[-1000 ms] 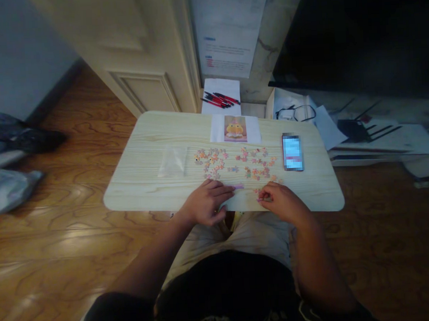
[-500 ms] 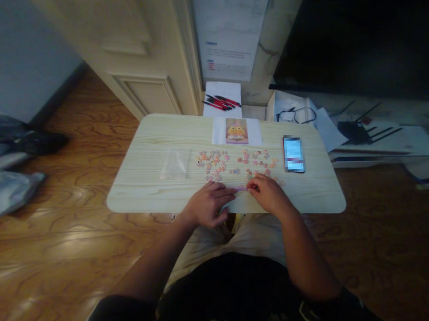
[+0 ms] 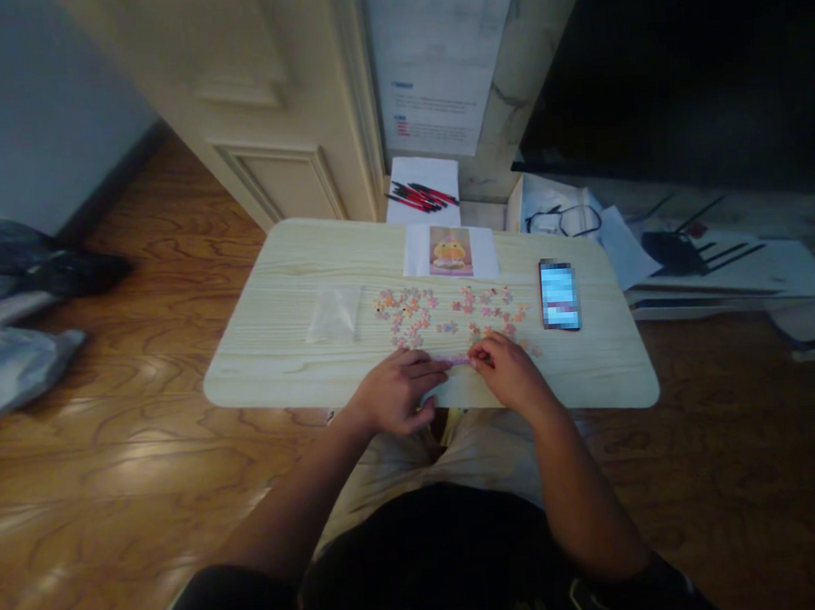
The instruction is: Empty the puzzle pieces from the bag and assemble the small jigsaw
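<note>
A short row of joined purple-pink jigsaw pieces (image 3: 459, 361) lies near the front edge of the pale table (image 3: 266, 349). My left hand (image 3: 404, 389) rests flat with fingers stretched over the row's left end. At its right end, my right hand (image 3: 507, 368) pinches a small jigsaw piece, mostly covered by the fingertips. Beyond my hands lie loose pink and orange jigsaw pieces in a left group (image 3: 406, 312) and a right group (image 3: 493, 308). A printed picture of a yellow figure (image 3: 450, 250) on white paper lies at the far edge.
A clear plastic bag (image 3: 334, 314) lies left of the pieces, and a phone (image 3: 559, 294) lies on the right. Behind the table, red and black pens (image 3: 421, 196) lie on white paper. A router (image 3: 678, 251) with antennas stands on the shelf at right.
Both hands stay in almost the same place at the row. The whole view has shifted very slightly; no piece has visibly moved.
</note>
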Available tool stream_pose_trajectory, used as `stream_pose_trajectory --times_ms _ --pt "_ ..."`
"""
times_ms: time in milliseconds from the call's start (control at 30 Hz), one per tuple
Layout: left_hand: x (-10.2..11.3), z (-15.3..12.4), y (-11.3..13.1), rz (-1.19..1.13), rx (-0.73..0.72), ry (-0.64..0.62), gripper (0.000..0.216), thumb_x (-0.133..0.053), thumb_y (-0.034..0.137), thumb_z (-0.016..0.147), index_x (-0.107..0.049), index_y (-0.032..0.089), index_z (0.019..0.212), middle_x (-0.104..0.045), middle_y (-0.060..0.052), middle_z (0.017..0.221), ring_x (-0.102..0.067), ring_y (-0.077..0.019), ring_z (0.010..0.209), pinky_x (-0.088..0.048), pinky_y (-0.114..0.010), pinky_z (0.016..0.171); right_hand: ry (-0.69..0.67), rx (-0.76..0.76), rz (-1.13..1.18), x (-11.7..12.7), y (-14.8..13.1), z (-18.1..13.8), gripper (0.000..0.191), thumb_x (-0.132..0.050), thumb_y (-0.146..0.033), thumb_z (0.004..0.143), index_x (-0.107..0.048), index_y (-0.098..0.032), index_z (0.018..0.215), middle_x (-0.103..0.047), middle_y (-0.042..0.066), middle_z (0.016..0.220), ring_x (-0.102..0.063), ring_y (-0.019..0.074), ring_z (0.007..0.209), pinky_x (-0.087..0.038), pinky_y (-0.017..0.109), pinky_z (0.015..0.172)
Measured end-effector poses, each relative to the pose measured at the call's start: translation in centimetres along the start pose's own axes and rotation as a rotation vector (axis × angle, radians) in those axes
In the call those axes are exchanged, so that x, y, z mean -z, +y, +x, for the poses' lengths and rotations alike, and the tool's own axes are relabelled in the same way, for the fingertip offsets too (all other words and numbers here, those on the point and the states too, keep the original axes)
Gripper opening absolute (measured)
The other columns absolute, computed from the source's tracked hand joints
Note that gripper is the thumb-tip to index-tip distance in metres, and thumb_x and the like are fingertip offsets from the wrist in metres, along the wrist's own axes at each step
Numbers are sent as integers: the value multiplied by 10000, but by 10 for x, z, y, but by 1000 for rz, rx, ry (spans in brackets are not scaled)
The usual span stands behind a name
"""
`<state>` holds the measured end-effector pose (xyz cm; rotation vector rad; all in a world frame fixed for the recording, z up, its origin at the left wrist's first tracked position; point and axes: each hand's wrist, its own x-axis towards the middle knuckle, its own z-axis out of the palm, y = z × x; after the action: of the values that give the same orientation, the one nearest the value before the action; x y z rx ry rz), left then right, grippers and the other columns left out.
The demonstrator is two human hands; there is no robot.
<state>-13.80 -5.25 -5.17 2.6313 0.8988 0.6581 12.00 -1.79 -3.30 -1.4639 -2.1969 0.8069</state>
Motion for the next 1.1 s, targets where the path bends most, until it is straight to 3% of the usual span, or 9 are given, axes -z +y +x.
stream_pose_trajectory --times_ms 400,600,733,900,1100 --pt "-2 -1 -1 -21 -33 10 480 -594 267 830 -679 163 1291 -673 -85 1390 -618 -306 1163 -538 -469 980 44 -43 -63 -7 -7 5 104 -667 -123 892 -695 -220 868 -662 37 933 -634 192 916 -501 323 856" --pt "-1 -3 -1 -21 -42 41 509 -589 290 844 -649 182 1339 -667 -109 1386 -622 -306 1120 -521 -488 954 82 -45 -57 3 5 3 109 -648 -155 917 -733 -221 931 -687 43 956 -646 199 914 -506 335 864" --pt "3 2 -1 -6 107 74 550 -612 378 860 -619 199 1380 -620 -133 1419 -593 -320 1164 -477 -513 993 181 -96 -86 4 12 7 163 -621 -210 958 -761 -220 1041 -692 70 1027 -661 209 936 -513 342 903" --pt "3 27 -2 96 295 47 637 -593 477 904 -532 223 1486 -553 -109 1508 -494 -357 1319 -397 -540 1073 142 -67 -171 -6 3 14 239 -604 -220 982 -769 -243 1154 -688 71 1066 -662 210 998 -495 324 955" --pt "3 35 -2 126 317 6 630 -583 524 913 -563 233 1471 -599 -86 1470 -487 -366 1321 -363 -547 1075 111 -37 -201 -8 -3 18 223 -618 -190 970 -785 -257 1102 -681 57 1032 -655 195 999 -485 304 945"
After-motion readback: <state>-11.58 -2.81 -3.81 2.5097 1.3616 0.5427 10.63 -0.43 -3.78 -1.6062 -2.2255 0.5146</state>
